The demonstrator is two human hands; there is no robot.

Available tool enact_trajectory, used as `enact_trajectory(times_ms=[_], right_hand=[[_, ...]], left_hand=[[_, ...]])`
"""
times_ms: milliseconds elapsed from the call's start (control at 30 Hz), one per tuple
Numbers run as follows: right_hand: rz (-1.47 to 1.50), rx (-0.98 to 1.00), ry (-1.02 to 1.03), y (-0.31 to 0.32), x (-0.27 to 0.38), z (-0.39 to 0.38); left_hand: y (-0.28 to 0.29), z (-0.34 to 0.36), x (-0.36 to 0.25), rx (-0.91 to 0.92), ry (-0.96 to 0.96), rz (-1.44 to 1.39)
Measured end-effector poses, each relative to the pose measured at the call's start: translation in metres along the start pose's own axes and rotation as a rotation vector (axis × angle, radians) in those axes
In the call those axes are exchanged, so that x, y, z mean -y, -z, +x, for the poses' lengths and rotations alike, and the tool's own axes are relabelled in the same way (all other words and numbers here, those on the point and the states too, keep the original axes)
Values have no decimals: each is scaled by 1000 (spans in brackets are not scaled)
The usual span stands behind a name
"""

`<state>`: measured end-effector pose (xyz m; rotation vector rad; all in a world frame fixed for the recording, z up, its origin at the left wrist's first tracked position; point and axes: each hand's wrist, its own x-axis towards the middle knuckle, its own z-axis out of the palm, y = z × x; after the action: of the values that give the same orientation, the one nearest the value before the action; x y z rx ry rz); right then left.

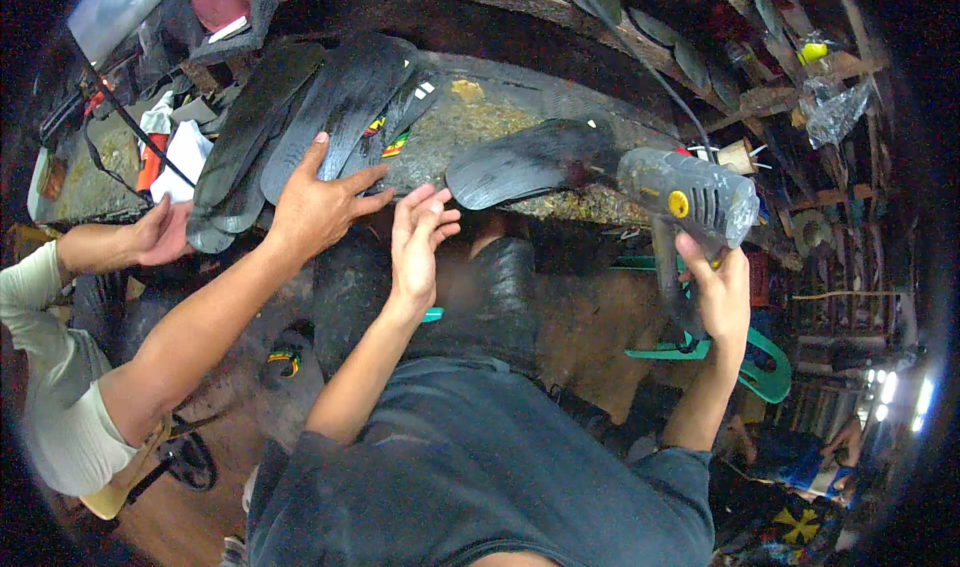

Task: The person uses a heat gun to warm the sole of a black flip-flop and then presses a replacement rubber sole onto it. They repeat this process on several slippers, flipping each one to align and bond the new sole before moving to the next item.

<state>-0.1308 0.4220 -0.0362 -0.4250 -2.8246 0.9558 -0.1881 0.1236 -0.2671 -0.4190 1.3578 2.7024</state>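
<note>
My right hand (718, 285) grips a grey heat gun (665, 182) with a yellow button, at its rear underside. Its nozzle end points left, close to the heel end of a black shoe sole (520, 167) lying on the bench. My left hand (415, 242) is held at the near left end of that sole, fingers apart and slightly bent, palm turned inward. Whether a fingertip touches the sole I cannot tell. Left of it, several more black soles (335, 107) lie side by side, overlapping, with a co-worker's hand (318, 202) spread over them.
The co-worker's other hand (165, 232) is at the left ends of the soles. The worn bench (420, 152) has yellowish smears. An orange-and-white item (155, 157) lies at the left. A cable (660, 72) hangs behind the heat gun. A green plastic stool (765, 367) stands below right.
</note>
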Motion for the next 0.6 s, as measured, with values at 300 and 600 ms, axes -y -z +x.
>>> enact_trajectory(times_ms=[300,600], right_hand=[[-8,-45,-79,3,-19,0],[123,-88,6,-5,-18,-11]], left_hand=[[-27,-32,6,204,-245,419],[-56,-1,-36,245,-747,971]])
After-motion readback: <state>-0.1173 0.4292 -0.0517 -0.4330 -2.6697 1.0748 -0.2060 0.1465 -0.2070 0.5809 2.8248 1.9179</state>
